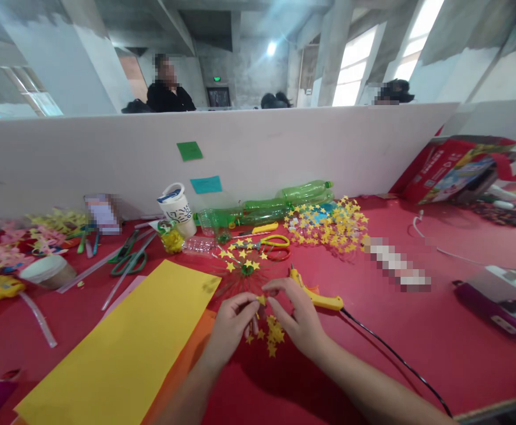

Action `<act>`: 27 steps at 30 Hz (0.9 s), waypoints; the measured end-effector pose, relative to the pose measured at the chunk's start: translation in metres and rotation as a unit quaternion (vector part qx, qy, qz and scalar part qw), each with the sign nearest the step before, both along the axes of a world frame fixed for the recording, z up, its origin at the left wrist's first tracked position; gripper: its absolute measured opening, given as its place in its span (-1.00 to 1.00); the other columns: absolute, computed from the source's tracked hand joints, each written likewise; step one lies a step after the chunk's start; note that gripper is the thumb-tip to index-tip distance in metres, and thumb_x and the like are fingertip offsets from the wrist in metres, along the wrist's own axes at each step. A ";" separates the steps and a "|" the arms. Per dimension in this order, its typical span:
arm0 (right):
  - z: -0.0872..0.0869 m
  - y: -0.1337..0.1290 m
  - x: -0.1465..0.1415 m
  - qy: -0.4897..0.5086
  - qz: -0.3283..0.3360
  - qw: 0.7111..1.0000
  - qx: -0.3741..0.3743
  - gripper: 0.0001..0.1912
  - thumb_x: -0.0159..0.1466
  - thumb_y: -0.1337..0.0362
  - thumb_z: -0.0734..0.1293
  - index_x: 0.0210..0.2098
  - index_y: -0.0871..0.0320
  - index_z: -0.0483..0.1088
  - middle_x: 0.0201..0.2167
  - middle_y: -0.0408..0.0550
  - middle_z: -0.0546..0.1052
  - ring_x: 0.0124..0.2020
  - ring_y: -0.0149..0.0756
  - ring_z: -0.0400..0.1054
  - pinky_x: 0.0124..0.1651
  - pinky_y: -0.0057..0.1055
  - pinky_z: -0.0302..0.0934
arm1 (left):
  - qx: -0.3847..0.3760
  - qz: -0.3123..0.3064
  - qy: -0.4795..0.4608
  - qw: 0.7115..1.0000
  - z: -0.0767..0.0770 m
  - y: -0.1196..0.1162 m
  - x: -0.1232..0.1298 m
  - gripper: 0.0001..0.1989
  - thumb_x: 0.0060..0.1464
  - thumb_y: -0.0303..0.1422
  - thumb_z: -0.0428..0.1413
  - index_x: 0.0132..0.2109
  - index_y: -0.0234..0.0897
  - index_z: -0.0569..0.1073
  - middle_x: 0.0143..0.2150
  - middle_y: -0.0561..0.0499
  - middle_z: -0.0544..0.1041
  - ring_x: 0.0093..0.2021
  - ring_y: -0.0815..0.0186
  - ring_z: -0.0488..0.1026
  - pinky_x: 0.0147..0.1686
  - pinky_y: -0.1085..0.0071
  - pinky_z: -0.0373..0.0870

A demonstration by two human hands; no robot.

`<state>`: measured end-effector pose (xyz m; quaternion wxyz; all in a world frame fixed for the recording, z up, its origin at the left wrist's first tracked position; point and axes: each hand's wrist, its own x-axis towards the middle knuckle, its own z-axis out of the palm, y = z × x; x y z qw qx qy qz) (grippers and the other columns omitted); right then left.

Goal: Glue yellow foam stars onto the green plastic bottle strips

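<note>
Near the middle of the red table, my left hand [233, 321] pinches a small yellow star [262, 300] between thumb and finger. Just to its right is my right hand [296, 316], thumb and forefinger apart beside the star, with nothing visible between them. Several loose yellow stars [274, 332] lie below and between the hands. Beyond my fingertips stands a green plastic piece [247, 268] with thin strips spreading out and yellow stars on them. A yellow glue gun [324, 300] rests right behind my right hand.
Yellow paper [125, 348] covers the left front. Scissors [129, 262], a white cup [178, 209], green bottles [266, 209] and a star-covered pile [328, 227] sit farther back. The glue gun's black cord [390, 348] runs right. A power strip [496, 310] lies far right.
</note>
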<state>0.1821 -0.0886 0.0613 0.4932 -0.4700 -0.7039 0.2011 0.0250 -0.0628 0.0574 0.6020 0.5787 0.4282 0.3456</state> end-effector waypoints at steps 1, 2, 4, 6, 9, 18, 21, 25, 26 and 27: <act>0.000 0.001 0.000 0.014 -0.010 1.000 -0.013 -0.80 0.21 0.40 0.22 -0.16 0.12 0.31 -0.27 -0.03 0.41 -0.22 -0.28 0.28 -0.14 -0.32 0.19 | 0.008 -0.001 0.014 1.000 0.000 -0.001 0.000 -0.77 0.04 -0.23 0.02 -0.35 -0.34 0.41 -0.70 0.14 0.32 -0.70 0.46 0.21 -0.66 0.53 0.11; 0.000 0.003 0.001 0.024 -0.012 0.999 -0.023 -0.83 0.20 0.39 0.24 -0.20 0.12 0.32 -0.28 -0.04 0.40 -0.23 -0.28 0.28 -0.15 -0.32 0.20 | 0.018 -0.003 0.026 0.999 0.001 -0.002 0.001 -0.77 0.05 -0.24 0.01 -0.34 -0.33 0.41 -0.69 0.14 0.32 -0.69 0.45 0.22 -0.65 0.53 0.12; -0.001 0.005 0.000 0.037 -0.004 0.999 -0.037 -0.94 0.18 0.38 0.26 -0.33 0.14 0.33 -0.30 -0.06 0.38 -0.23 -0.29 0.28 -0.14 -0.32 0.20 | 0.039 -0.007 0.045 0.998 0.003 -0.003 0.001 -0.78 0.05 -0.24 0.00 -0.36 -0.31 0.42 -0.68 0.13 0.33 -0.67 0.44 0.24 -0.63 0.52 0.13; -0.003 0.007 -0.001 0.049 0.003 0.998 -0.048 -0.93 0.18 0.39 0.26 -0.44 0.14 0.32 -0.32 -0.08 0.37 -0.23 -0.30 0.29 -0.13 -0.32 0.19 | 0.052 -0.010 0.056 0.997 0.005 -0.004 0.002 -0.79 0.06 -0.25 -0.01 -0.38 -0.30 0.41 -0.68 0.14 0.33 -0.66 0.44 0.24 -0.61 0.52 0.14; -0.003 0.008 -0.004 0.059 0.011 0.996 -0.058 -0.92 0.19 0.38 0.25 -0.45 0.14 0.31 -0.33 -0.09 0.37 -0.24 -0.31 0.30 -0.15 -0.34 0.20 | 0.056 -0.011 0.058 0.997 0.007 -0.005 0.002 -0.79 0.07 -0.27 -0.01 -0.40 -0.29 0.40 -0.69 0.15 0.31 -0.67 0.46 0.21 -0.61 0.53 0.13; 0.015 0.008 0.074 -0.302 -0.027 0.950 -0.074 -0.69 0.15 0.39 0.21 -0.10 0.12 0.29 -0.15 0.02 0.39 -0.14 -0.19 0.27 -0.10 -0.29 0.13 | 0.049 0.029 0.024 0.998 0.008 -0.001 -0.006 -0.82 0.07 -0.31 0.01 -0.42 -0.30 0.35 -0.55 0.12 0.37 -0.64 0.51 0.26 -0.65 0.58 0.11; 0.001 0.002 0.097 -0.425 -0.044 0.895 -0.132 -0.52 0.01 0.41 0.26 -0.04 0.18 0.27 -0.06 0.12 0.34 -0.09 -0.10 0.25 -0.11 -0.25 0.11 | 0.053 0.043 0.013 0.998 0.012 0.001 -0.008 -0.83 0.07 -0.32 0.01 -0.42 -0.31 0.35 -0.56 0.13 0.37 -0.65 0.53 0.24 -0.65 0.59 0.11; -0.018 -0.001 0.094 -0.470 -0.089 0.863 -0.165 -0.71 -0.04 0.44 0.23 -0.28 0.20 0.35 -0.27 0.09 0.39 -0.23 -0.13 0.29 -0.22 -0.30 0.11 | 0.059 0.044 0.006 0.997 0.016 0.001 -0.009 -0.83 0.07 -0.33 0.01 -0.43 -0.31 0.36 -0.56 0.13 0.37 -0.65 0.54 0.24 -0.65 0.60 0.11; -0.020 -0.001 0.092 -0.457 -0.095 0.868 -0.169 -0.73 -0.04 0.44 0.23 -0.30 0.21 0.34 -0.29 0.07 0.38 -0.27 -0.17 0.30 -0.26 -0.33 0.11 | 0.062 0.046 0.004 0.997 0.016 0.001 -0.010 -0.83 0.06 -0.33 0.01 -0.43 -0.31 0.36 -0.56 0.13 0.37 -0.65 0.54 0.24 -0.65 0.60 0.11; -0.019 0.000 0.091 -0.434 -0.096 0.879 -0.173 -0.72 -0.04 0.46 0.22 -0.29 0.21 0.33 -0.29 0.05 0.38 -0.31 -0.21 0.30 -0.27 -0.36 0.11 | 0.064 0.051 0.002 0.997 0.016 0.001 -0.010 -0.83 0.06 -0.33 0.01 -0.43 -0.31 0.36 -0.56 0.13 0.37 -0.65 0.54 0.23 -0.65 0.60 0.11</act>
